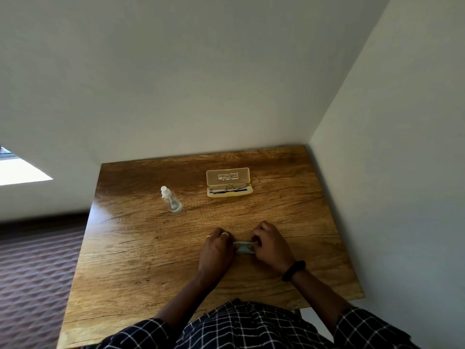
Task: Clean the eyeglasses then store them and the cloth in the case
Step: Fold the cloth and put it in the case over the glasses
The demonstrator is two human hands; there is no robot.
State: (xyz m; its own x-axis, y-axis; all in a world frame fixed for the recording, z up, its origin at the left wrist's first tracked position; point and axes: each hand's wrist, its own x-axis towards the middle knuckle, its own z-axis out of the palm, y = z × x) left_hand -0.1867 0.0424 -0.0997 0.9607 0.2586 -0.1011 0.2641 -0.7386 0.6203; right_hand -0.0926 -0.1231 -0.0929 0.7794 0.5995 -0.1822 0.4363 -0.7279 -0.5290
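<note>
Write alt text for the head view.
A person's left hand and right hand hold a pale cloth between them at a wooden table. Farther off, eyeglasses lie in an open case, a clear spray bottle standing to its left.

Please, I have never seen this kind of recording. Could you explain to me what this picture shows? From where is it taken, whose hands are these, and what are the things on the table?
There is no machine here: a person works with two bare hands. The single picture comes from a wide-angle camera worn on the person's head. It looks forward and down, so the arms enter from the bottom edge.

The left hand and the right hand pinch a small pale green cloth between them, close to the wooden table. I cannot tell whether the cloth touches it.

Farther from the person lies an open case, with the eyeglasses inside. To the left of the case stands a small clear spray bottle. The right wrist wears a black band.
</note>
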